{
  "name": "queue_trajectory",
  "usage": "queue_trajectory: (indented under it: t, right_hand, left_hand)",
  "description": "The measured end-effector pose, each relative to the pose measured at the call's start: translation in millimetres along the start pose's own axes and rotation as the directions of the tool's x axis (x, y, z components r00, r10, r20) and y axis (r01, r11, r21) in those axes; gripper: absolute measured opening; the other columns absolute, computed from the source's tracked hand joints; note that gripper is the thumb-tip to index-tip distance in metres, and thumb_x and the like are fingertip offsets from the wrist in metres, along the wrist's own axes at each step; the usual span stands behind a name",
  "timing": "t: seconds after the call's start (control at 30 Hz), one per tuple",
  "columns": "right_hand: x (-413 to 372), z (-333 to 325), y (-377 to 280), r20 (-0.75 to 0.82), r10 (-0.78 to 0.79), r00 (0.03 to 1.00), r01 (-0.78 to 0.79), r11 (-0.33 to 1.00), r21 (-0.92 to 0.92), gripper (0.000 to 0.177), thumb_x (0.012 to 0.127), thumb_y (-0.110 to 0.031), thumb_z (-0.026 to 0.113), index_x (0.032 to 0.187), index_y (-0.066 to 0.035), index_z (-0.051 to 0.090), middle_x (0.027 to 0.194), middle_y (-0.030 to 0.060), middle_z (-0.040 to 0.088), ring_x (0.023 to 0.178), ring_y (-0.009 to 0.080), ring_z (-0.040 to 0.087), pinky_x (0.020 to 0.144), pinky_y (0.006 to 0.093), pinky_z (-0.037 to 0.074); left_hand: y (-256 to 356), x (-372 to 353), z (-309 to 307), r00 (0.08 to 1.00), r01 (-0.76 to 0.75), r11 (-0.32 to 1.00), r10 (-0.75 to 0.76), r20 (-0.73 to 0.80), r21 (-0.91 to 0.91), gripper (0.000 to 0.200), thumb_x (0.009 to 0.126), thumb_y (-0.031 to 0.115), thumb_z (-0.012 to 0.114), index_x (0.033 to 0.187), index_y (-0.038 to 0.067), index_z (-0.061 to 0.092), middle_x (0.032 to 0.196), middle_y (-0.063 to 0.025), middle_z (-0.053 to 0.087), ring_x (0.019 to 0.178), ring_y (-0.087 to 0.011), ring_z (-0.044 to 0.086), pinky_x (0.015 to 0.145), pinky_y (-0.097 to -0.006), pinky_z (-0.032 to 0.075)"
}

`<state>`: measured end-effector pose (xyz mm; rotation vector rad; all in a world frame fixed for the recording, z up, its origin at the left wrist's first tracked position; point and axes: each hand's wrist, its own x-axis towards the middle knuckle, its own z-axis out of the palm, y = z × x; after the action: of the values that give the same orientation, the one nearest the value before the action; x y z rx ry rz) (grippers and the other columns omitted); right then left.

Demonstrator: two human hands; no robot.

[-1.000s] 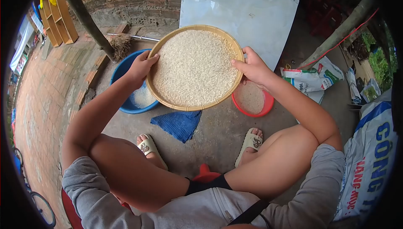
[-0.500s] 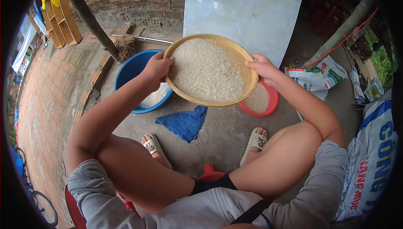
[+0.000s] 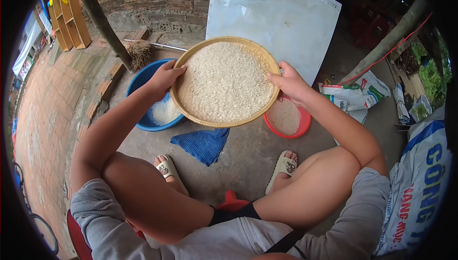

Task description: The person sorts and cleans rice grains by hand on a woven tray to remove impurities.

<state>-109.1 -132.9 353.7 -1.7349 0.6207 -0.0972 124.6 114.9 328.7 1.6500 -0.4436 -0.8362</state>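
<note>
A round woven tray (image 3: 179, 103) is held up in front of me, with pale grain (image 3: 226, 83) spread over most of it. My left hand (image 3: 168, 76) grips its left rim, thumb over the edge. On the right rim, my right hand (image 3: 287, 81) is closed in the same way. Behind the tray at the left, a blue basin (image 3: 139, 84) holds white grain (image 3: 165, 111). Below my right hand, a red basin (image 3: 305, 122) contains pinkish-beige grain (image 3: 285, 117).
A blue cloth (image 3: 202, 144) lies on the concrete floor between the basins and my sandalled feet. Behind stands a large whitish board (image 3: 272, 16). Sacks (image 3: 355, 97) and a big printed sack (image 3: 415, 188) are at the right. Wooden poles (image 3: 102, 24) rise on both sides.
The tray and both hands have shifted slightly left. The grain has spread from the tray's left and middle towards its right side, covering more of it. My grip is unchanged.
</note>
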Motion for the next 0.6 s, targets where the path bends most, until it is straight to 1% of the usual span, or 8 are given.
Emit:
queue_trajectory:
  t: [0.1,0.13,0.17,0.23,0.3,0.37,0.53,0.6]
  right_hand:
    - [2,1,2,-0.061,0.033,0.998,-0.034,0.999,-0.007,0.032,0.092,-0.016,0.055,0.116,0.001,0.041,0.089,0.0141,0.061,0.066,0.0176,0.063,0.049,0.0321,0.05]
    - [26,-12,33,-0.101,-0.017,0.995,0.024,0.998,0.066,0.031,0.092,-0.016,0.055,0.116,0.001,0.044,0.093,0.015,0.062,0.071,0.0182,0.064,0.052,0.032,0.051]
    - [31,-16,46,-0.096,-0.018,0.995,0.025,0.997,0.068,0.031,0.092,-0.016,0.055,0.116,0.001,0.044,0.093,0.015,0.062,0.071,0.0182,0.064,0.052,0.032,0.051]
    - [24,-15,39,-0.11,0.142,0.984,-0.128,0.984,0.123,0.03,0.092,-0.016,0.055,0.115,0.001,0.046,0.095,0.0156,0.062,0.076,0.0188,0.065,0.054,0.0321,0.052]
    - [9,-5,19,-0.108,0.143,0.984,-0.138,0.989,0.056,0.031,0.093,-0.018,0.055,0.117,0.0,0.045,0.094,0.0147,0.062,0.074,0.0189,0.065,0.052,0.0321,0.052]
    - [-3,8,-3,0.011,0.09,0.996,-0.09,0.996,0.013,0.032,0.093,-0.018,0.053,0.119,0.0,0.044,0.094,0.0142,0.062,0.075,0.0194,0.065,0.053,0.0327,0.052]
    - [39,-24,55,-0.047,0.143,0.989,-0.132,0.973,0.192,0.034,0.093,-0.017,0.055,0.12,-0.001,0.044,0.098,0.0118,0.061,0.08,0.0213,0.065,0.06,0.0345,0.053]
    - [30,-17,40,-0.078,0.145,0.986,-0.13,0.977,0.171,0.033,0.093,-0.017,0.055,0.12,-0.001,0.045,0.101,0.0126,0.061,0.084,0.0208,0.064,0.067,0.0342,0.053]
  left_hand:
    - [-2,2,5,0.996,-0.006,1.0,0.005,-0.088,-0.008,0.028,0.095,0.018,0.051,0.116,0.0,0.049,0.092,-0.0067,0.057,0.081,-0.0133,0.056,0.069,-0.0306,0.05]
    - [-4,3,13,0.997,0.013,1.0,-0.012,-0.073,0.006,0.027,0.095,0.019,0.051,0.115,0.001,0.05,0.091,-0.0059,0.056,0.08,-0.0131,0.056,0.069,-0.03,0.05]
    - [7,-9,31,0.992,0.075,0.992,-0.064,-0.112,0.102,0.025,0.095,0.019,0.051,0.113,0.002,0.051,0.091,-0.0052,0.056,0.082,-0.0132,0.056,0.071,-0.0296,0.049]
    - [8,-12,39,0.987,0.112,0.987,-0.098,-0.126,0.113,0.026,0.095,0.02,0.052,0.113,0.002,0.052,0.091,-0.0049,0.056,0.083,-0.0131,0.057,0.073,-0.0293,0.05]
    - [-5,6,8,0.998,0.062,0.998,-0.061,-0.025,0.033,0.025,0.095,0.018,0.051,0.114,0.001,0.05,0.093,-0.0067,0.058,0.082,-0.0142,0.06,0.073,-0.0309,0.053]
    - [-12,10,-15,0.997,0.05,0.998,-0.052,0.063,0.025,0.025,0.095,0.017,0.05,0.114,0.001,0.05,0.093,-0.0076,0.059,0.083,-0.0145,0.06,0.073,-0.0319,0.053]
    - [4,-12,35,0.986,0.105,0.987,-0.087,-0.145,0.125,0.024,0.095,0.019,0.052,0.111,0.002,0.053,0.087,-0.0043,0.054,0.076,-0.0135,0.055,0.067,-0.0305,0.05]
    - [9,-15,37,0.989,0.106,0.989,-0.094,-0.116,0.102,0.024,0.095,0.019,0.051,0.112,0.002,0.053,0.089,-0.0052,0.055,0.078,-0.0136,0.056,0.069,-0.0302,0.05]
